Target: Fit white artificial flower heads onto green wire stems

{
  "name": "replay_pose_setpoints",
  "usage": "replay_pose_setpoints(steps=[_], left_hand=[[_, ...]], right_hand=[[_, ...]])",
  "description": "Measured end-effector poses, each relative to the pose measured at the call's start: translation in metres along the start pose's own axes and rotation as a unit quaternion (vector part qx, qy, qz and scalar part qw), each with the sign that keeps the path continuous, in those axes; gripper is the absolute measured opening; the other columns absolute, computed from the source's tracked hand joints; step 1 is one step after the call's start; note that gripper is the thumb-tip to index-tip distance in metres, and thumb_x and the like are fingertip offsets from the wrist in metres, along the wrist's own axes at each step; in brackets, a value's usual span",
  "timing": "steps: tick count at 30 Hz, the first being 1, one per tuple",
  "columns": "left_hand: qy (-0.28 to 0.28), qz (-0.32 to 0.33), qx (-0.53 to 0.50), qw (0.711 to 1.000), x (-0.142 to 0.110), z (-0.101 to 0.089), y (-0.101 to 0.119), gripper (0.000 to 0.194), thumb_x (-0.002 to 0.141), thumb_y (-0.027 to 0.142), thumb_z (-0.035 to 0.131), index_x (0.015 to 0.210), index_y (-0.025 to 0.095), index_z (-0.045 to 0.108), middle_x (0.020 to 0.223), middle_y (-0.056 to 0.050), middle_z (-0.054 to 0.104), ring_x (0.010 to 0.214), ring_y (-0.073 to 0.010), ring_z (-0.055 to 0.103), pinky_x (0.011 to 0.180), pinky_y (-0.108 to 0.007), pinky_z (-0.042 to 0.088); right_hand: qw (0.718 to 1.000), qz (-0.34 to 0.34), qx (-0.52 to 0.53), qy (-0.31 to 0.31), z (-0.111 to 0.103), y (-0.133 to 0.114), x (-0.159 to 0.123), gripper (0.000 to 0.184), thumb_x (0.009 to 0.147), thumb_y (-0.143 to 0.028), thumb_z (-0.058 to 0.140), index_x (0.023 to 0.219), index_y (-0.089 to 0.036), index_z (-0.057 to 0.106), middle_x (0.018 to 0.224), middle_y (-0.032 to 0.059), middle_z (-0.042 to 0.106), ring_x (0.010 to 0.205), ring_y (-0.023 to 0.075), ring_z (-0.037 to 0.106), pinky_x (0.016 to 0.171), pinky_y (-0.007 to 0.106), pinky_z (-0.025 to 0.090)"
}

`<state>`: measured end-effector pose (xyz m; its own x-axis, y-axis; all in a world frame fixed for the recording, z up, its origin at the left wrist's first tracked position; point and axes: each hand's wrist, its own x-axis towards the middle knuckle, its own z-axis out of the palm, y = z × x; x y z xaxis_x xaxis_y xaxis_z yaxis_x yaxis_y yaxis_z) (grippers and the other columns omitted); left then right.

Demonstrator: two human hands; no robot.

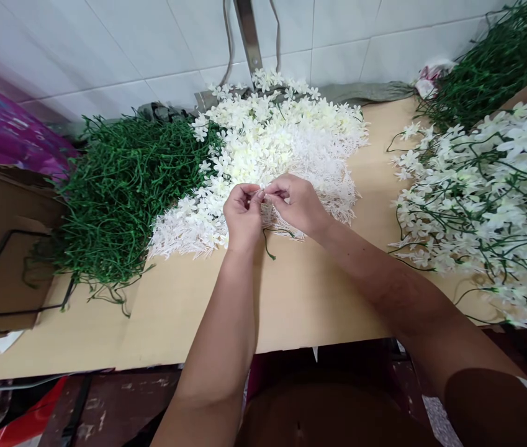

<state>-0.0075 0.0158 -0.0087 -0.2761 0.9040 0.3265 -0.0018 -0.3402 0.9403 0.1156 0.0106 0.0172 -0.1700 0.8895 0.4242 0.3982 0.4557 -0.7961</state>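
My left hand (pixel 244 214) and my right hand (pixel 297 200) meet fingertip to fingertip over the front of a heap of white artificial flowers (pixel 263 133). Both are closed in a pinch on a small artificial flower (pixel 263 188), mostly hidden by the fingers. Below them a thin green stem (pixel 269 243) curves down over the tabletop; whether it joins the pinched flower I cannot tell. White stalk-like pieces (pixel 326 177) lie at the right of the heap and at its front left. Left of my hands spreads a big pile of green plastic stems (pixel 128 186).
On the right lies a pile of white flowers on green stems (pixel 491 192), with more green stems (pixel 500 68) behind it. A cardboard box (pixel 7 217) and a black wire frame (pixel 7 313) stand at the left. The tiled wall (pixel 151 43) bounds the cardboard-covered table (pixel 189 310).
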Motion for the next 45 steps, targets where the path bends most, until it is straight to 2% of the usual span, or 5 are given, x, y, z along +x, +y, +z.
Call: replay_pose_setpoints(steps=[7,16,22,36,45], left_hand=[[-0.018,-0.085,-0.029,0.996,0.001,0.004,0.008,0.023,0.067,0.023,0.078,0.068,0.018,0.056,0.059,0.005,0.058,0.054,-0.0068,0.056,0.052,-0.018,0.044],[-0.004,0.014,0.002,1.0,-0.004,0.006,0.004,0.018,0.07,0.023,0.075,0.071,0.019,0.058,0.063,0.004,0.058,0.058,-0.0068,0.056,0.056,-0.018,0.045],[-0.012,0.043,0.019,0.999,-0.007,0.006,0.007,0.015,0.073,0.024,0.073,0.076,0.02,0.058,0.068,0.003,0.059,0.062,-0.0078,0.056,0.06,-0.019,0.045],[-0.009,0.071,0.023,0.997,-0.006,0.002,0.011,0.007,0.072,0.016,0.07,0.073,0.02,0.063,0.073,0.002,0.062,0.067,-0.0101,0.056,0.062,-0.022,0.043],[-0.065,0.08,0.009,0.995,-0.005,-0.005,0.016,0.01,0.073,0.024,0.071,0.072,0.02,0.063,0.075,0.0,0.06,0.071,-0.0116,0.056,0.067,-0.024,0.044]], right_hand=[[0.998,0.03,0.036,0.037,0.002,0.004,0.0,0.011,0.079,-0.012,0.053,0.074,-0.018,0.061,0.081,0.0038,0.065,0.075,0.0145,0.06,0.075,0.032,0.05],[0.985,0.081,0.14,0.061,0.004,0.005,0.001,0.009,0.074,-0.016,0.06,0.077,-0.019,0.053,0.074,-0.0012,0.06,0.067,0.0106,0.058,0.068,0.027,0.051],[0.973,0.086,0.215,0.017,0.0,0.008,0.004,0.008,0.073,-0.015,0.061,0.077,-0.019,0.055,0.071,-0.0022,0.06,0.067,0.0099,0.059,0.068,0.027,0.051],[0.997,-0.005,0.035,0.072,-0.001,-0.002,-0.003,0.016,0.073,-0.017,0.057,0.064,-0.022,0.045,0.067,-0.0006,0.055,0.064,0.0112,0.051,0.064,0.027,0.045],[0.993,0.006,0.069,0.098,0.005,-0.008,-0.006,0.017,0.07,-0.016,0.06,0.062,-0.022,0.046,0.064,-0.0018,0.056,0.064,0.012,0.054,0.065,0.028,0.048]])
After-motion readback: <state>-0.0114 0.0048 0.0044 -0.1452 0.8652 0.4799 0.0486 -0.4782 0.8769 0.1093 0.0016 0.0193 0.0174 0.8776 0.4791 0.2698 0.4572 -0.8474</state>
